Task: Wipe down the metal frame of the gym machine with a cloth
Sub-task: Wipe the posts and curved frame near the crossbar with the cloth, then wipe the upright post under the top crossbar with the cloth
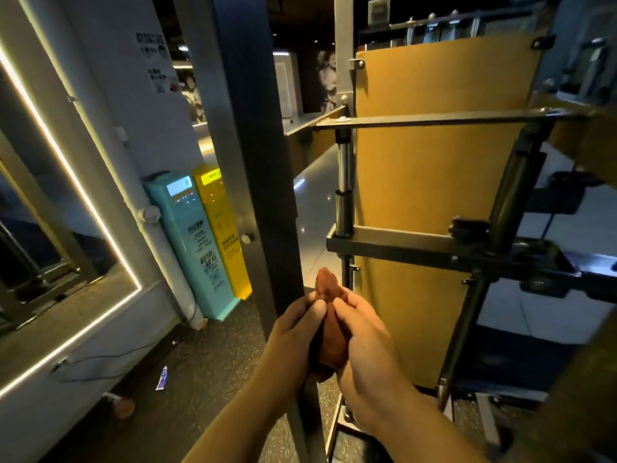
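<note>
At nine o'clock in my view a wall mirror edged with a glowing white light strip [66, 182] runs along the left wall. Toward ten o'clock from the hands, a tall teal box with a small lit screen [190, 242] stands on the floor against the wall, with a tall yellow box [223, 228] touching its right side.

Next comes the dark grey square-section metal upright of the machine frame [253, 128], running from twelve o'clock down to six. My left forearm comes up from the bottom edge and crosses in front of this upright. My left hand [293, 335] has its fingers curled and its thumb pressed onto a bunched reddish-brown cloth [329, 292], pinching it.

The cloth sits just right of the upright's edge, low at centre; I cannot tell whether it touches the metal. One end pokes up above both hands.

My right hand [364, 342] meets it from four o'clock, fingers wrapped round the cloth's other side. At two o'clock a flat yellow panel [434, 178] stands behind a grey horizontal crossbar [400, 245].
</note>
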Available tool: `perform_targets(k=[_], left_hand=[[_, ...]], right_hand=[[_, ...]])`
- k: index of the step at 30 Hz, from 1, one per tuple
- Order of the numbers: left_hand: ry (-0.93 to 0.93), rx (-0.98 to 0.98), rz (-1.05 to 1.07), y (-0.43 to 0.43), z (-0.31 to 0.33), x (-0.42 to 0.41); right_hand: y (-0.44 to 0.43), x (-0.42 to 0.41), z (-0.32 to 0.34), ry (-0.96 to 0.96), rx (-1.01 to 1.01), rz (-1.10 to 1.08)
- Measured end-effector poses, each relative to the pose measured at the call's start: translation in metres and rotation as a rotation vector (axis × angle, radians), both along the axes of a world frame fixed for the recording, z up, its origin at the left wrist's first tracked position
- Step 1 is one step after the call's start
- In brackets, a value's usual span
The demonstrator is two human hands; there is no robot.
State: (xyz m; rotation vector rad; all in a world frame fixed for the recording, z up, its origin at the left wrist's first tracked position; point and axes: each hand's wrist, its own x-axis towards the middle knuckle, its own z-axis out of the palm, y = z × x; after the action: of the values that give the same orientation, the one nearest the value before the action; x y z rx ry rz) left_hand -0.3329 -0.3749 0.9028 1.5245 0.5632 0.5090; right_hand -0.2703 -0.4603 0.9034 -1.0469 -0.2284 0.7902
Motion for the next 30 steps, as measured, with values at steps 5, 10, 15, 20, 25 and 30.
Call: perform_targets(k=[5,10,15,20,25,30], left_hand=[[-0.022,0.215,-0.004,-0.002,-0.015,0.016],[-0.133,0.344,-0.146,-0.008,-0.026,0.028],[-0.18,0.406,-0.241,0.0,-0.034,0.029],[-0.171,0.407,-0.445,0.004,-0.032,0.028],[-0.23,0.374,-0.558,-0.003,-0.024,0.026],[-0.223,0.096,-0.625,-0.007,-0.011,0.022]], right_hand=[[-0.025,0.002,-0.004,-0.146,-0.067,-0.137],[-0.044,0.002,-0.014,-0.312,-0.153,-0.305],[-0.051,-0.008,-0.018,-0.329,-0.222,-0.408],[-0.061,-0.018,-0.014,-0.426,-0.417,-0.338],[-0.085,-0.022,0.001,-0.338,-0.575,-0.201],[-0.099,-0.032,0.006,-0.218,-0.502,-0.305]])
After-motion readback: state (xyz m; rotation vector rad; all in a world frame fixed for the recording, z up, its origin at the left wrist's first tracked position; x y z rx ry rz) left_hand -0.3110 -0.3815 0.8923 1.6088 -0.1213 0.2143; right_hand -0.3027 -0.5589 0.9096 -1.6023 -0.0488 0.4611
